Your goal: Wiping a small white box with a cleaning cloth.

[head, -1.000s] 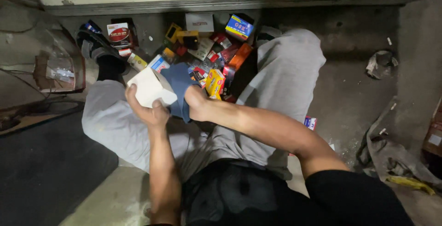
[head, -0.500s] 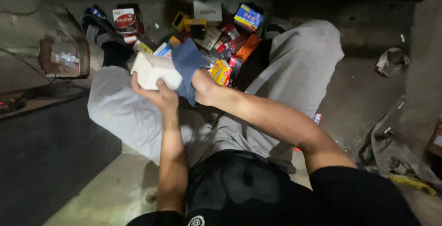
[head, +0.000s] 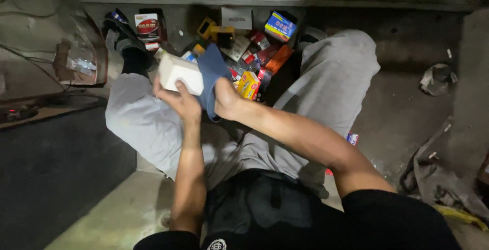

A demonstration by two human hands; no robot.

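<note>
Left hand: your left hand (head: 175, 100) grips the white box (head: 181, 73) from below, fingers wrapped around its near edge.
Right hand: your right hand (head: 228, 99) presses a blue cloth (head: 211, 74) against the box's right side; fingers hidden, probably closed on the cloth.
Box: held up between both hands, above your lap.
Beyond the hands: small colourful boxes (head: 254, 51) heaped on the floor (head: 402, 107) between your grey-trousered legs (head: 336, 77).
Left of the hands: a dark shoe (head: 122, 36).
Far right: crumpled scrap (head: 435, 79), well apart.
</note>
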